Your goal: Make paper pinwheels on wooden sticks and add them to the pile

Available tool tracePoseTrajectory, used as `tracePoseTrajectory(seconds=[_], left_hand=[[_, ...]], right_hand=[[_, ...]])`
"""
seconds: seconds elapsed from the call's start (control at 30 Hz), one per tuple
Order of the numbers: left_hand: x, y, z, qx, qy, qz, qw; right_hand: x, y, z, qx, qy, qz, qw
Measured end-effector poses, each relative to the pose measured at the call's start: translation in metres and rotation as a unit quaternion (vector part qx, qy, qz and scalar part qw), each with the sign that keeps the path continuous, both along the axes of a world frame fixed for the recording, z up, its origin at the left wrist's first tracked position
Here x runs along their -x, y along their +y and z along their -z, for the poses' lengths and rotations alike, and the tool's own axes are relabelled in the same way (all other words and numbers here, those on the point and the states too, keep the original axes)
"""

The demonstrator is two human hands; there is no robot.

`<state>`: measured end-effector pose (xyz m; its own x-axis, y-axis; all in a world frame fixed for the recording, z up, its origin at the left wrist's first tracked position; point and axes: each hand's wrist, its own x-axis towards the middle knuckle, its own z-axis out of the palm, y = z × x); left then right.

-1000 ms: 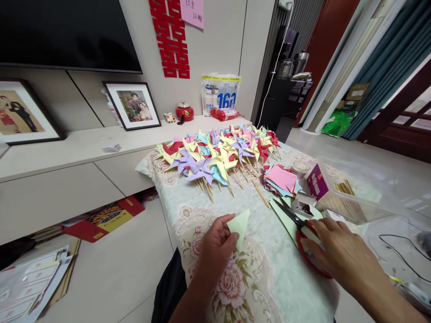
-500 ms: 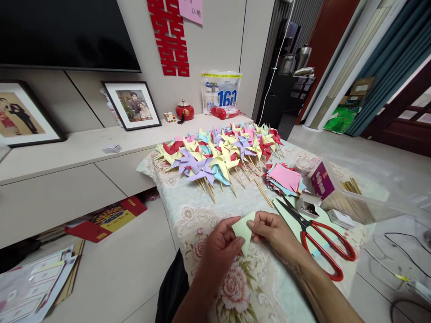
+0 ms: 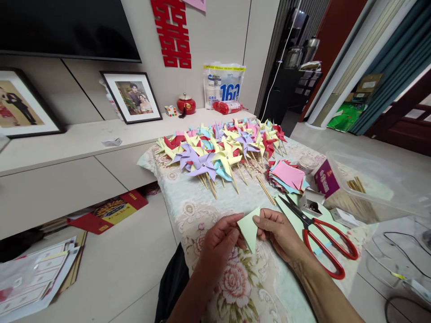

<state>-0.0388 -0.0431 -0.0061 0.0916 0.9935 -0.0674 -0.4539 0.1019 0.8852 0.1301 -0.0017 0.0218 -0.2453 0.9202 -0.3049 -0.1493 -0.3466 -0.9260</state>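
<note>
Both my hands pinch a folded pale green paper triangle (image 3: 249, 229) just above the floral tablecloth (image 3: 235, 287). My left hand (image 3: 218, 244) grips its left edge and my right hand (image 3: 278, 233) holds its right corner. Red-handled scissors (image 3: 319, 235) lie on the table just right of my right hand, blades closed and pointing away. Beyond them sits a stack of coloured paper squares (image 3: 288, 176). A big pile of finished paper pinwheels on sticks (image 3: 222, 150) covers the far end of the table.
A clear plastic box (image 3: 367, 188) with wooden sticks and a purple carton (image 3: 325, 179) stand at the right. A low cabinet (image 3: 67, 170) with framed photos runs along the left wall. Papers lie on the floor at the left, cables at the right.
My right hand left the scissors on the table and came over to the green paper, which both hands now hold. The view has tilted slightly down.
</note>
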Motion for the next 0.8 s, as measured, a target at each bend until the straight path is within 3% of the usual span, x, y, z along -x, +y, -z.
tracePoseTrajectory(seconds=[0.8], left_hand=[[-0.005, 0.001, -0.009, 0.023, 0.065, -0.025, 0.997]], right_hand=[[-0.008, -0.002, 0.012, -0.051, -0.021, -0.063, 0.997]])
